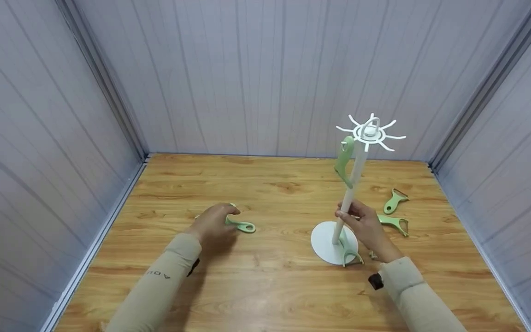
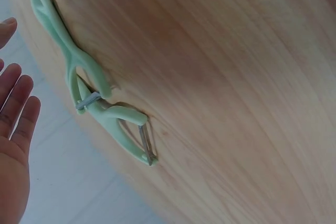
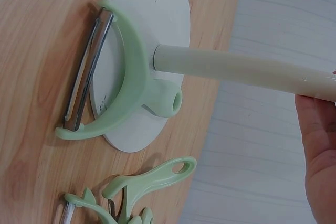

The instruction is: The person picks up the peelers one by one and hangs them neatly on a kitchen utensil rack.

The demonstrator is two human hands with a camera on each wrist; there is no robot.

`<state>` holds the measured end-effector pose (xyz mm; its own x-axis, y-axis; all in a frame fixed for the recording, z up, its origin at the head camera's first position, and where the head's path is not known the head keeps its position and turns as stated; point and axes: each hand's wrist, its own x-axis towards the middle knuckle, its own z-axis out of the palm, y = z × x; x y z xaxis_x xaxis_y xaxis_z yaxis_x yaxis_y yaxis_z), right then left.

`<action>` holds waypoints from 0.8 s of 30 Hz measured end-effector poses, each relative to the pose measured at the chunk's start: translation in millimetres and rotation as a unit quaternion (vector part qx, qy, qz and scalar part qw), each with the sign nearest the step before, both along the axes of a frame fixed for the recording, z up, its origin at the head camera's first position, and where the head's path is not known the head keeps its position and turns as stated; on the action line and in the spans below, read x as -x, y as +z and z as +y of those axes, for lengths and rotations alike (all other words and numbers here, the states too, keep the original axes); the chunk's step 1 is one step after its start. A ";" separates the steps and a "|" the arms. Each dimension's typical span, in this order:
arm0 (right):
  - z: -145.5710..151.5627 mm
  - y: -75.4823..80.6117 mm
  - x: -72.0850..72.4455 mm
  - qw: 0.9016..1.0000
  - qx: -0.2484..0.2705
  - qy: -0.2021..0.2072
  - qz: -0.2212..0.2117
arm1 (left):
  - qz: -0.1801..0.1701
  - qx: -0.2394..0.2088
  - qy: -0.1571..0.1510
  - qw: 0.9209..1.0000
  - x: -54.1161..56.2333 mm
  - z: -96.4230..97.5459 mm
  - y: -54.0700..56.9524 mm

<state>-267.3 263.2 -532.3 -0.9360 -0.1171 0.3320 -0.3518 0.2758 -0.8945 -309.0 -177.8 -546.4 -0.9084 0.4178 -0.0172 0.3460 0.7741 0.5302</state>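
Observation:
In the head view my left hand (image 1: pixel 215 222) is over a light green peeler (image 1: pixel 245 227), whose handle shows past the fingers. Two peelers lie overlapping in the left wrist view, one with its long handle (image 2: pixel 55 24) toward the top; the left hand's fingers (image 2: pixel 18 103) are relaxed and apart from them. My right hand (image 1: pixel 366 226) grips the white pole (image 1: pixel 360 166) of a stand with a round base (image 1: pixel 323 242) and a ring of hooks (image 1: pixel 369 133). One green peeler (image 1: pixel 344 161) hangs from a hook. Another peeler (image 3: pixel 134 85) rests on the base, blade over its edge.
Right of the stand, a green peeler (image 1: pixel 393 202) and a second peeler (image 1: pixel 394 222) lie on the wooden table (image 1: pixel 265 286). Pale panel walls (image 1: pixel 265 78) rise behind the table and along both sides.

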 end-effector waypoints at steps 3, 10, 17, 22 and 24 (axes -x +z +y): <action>-1.2 -0.7 0.3 1.000 0.005 0.002 0.007 | -0.003 0.013 -0.002 1.000 1.3 -0.3 -4.2; -1.1 -3.3 2.2 1.000 0.000 0.002 0.019 | 0.010 0.039 -0.011 0.999 1.8 -2.0 -11.4; 0.0 -1.4 1.9 1.000 0.007 0.004 0.021 | 0.025 0.062 -0.034 0.997 7.8 -1.2 -19.6; 0.1 -2.2 2.8 0.999 0.004 0.013 0.034 | 0.045 0.096 -0.054 0.993 10.5 -0.3 -25.3; -0.2 -1.9 2.6 0.999 0.002 0.010 0.030 | 0.057 0.106 -0.061 0.991 11.1 0.0 -26.6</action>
<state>-269.8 263.1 -534.2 -0.9119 -0.1348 0.3878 -0.4103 0.2652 -0.8726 -320.1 -177.8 -573.0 -0.8523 0.5228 -0.0163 0.4925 0.8125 0.3119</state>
